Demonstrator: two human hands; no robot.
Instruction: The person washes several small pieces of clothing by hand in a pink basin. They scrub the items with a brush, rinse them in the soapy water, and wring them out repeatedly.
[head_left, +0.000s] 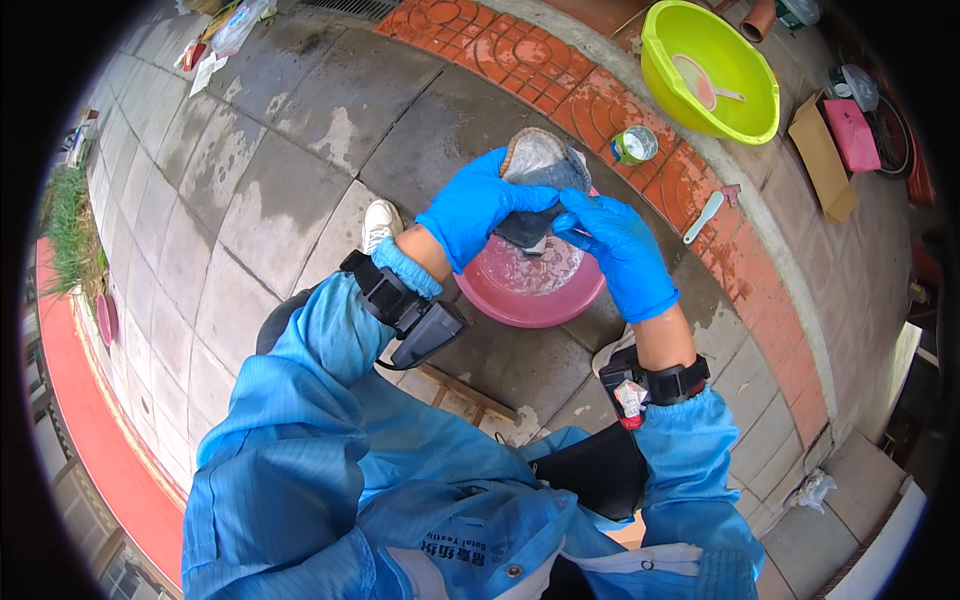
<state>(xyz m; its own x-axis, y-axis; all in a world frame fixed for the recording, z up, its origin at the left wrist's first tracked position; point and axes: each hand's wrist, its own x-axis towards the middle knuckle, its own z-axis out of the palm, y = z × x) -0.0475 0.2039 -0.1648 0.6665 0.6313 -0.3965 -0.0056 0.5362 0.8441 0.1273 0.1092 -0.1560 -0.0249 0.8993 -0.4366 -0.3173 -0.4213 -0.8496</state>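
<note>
My left hand (480, 206), in a blue rubber glove, grips a wet fabric piece (536, 161) shaped like a slipper or an insole. The piece has a pale fuzzy face, a brown stitched edge and a dark blue-grey lower part. From the other side, the gloved fingertips of my right hand (619, 251) pinch its lower right edge. Below both hands a pink basin (521, 307) stands on the paving, holding whitish, sudsy water. The fabric piece hangs above the basin's far side and hides part of its rim.
Beyond the basin, a green tub (636, 144) with white contents stands on red patterned tiles (517, 56). A pale-handled tool (703, 217) lies there too. Farther right are a yellow-green basin (754, 90) with a dipper (694, 82) inside, and a cardboard piece (821, 161). A wooden stool (469, 394) sits near my legs.
</note>
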